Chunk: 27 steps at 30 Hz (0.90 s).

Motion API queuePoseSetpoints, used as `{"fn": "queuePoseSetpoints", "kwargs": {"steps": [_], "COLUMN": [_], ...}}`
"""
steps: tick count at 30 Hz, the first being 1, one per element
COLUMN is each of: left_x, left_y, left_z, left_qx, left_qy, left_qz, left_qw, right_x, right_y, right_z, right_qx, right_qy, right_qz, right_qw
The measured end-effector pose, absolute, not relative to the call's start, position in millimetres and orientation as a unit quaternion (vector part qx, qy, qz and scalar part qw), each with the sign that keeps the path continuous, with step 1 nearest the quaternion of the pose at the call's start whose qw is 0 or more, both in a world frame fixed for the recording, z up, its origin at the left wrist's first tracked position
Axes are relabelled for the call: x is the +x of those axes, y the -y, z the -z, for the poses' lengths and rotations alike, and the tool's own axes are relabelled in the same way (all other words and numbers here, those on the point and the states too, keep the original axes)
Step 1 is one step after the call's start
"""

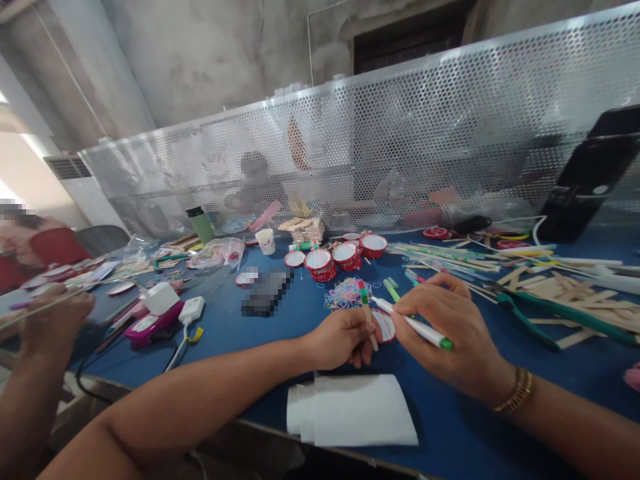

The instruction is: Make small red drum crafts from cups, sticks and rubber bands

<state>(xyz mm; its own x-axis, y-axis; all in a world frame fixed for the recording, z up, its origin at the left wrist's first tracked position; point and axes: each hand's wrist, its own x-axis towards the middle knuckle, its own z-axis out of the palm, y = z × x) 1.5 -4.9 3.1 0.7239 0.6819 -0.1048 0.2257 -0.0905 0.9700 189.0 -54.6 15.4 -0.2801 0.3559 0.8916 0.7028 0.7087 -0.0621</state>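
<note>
My left hand [340, 339] is closed around a wooden craft stick [367, 315] whose top end is coloured red and green, and it also steadies a small round disc with red stripes [385, 325]. My right hand [453, 327] pinches a white marker with a green end [415, 325], its tip resting at the disc and stick. Both hands meet over the blue table [280, 327], just above a white folded paper [353, 410]. A gold bangle [517, 392] sits on my right wrist.
Red-rimmed round caps [345, 255], a pile of coloured rubber bands [343, 293], loose wooden sticks [565, 290], green-handled pliers [540, 313] and a pink device [147, 327] lie about. Another person's hand [55, 320] holds a thin rod at the left. A perforated metal screen [400, 140] closes the back.
</note>
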Motion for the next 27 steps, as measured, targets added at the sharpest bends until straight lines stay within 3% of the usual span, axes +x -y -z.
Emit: {"fn": "queuePoseSetpoints", "kwargs": {"steps": [27], "left_x": [2.2], "left_y": [4.8], "left_z": [-1.6], "left_qx": [0.712], "left_qy": [-0.318], "left_qz": [-0.197], "left_qw": [0.594], "right_x": [188.7], "right_y": [54.7], "right_z": [-15.8], "right_qx": [-0.342], "right_qy": [0.781], "right_qz": [0.176], "right_qw": [0.492]}}
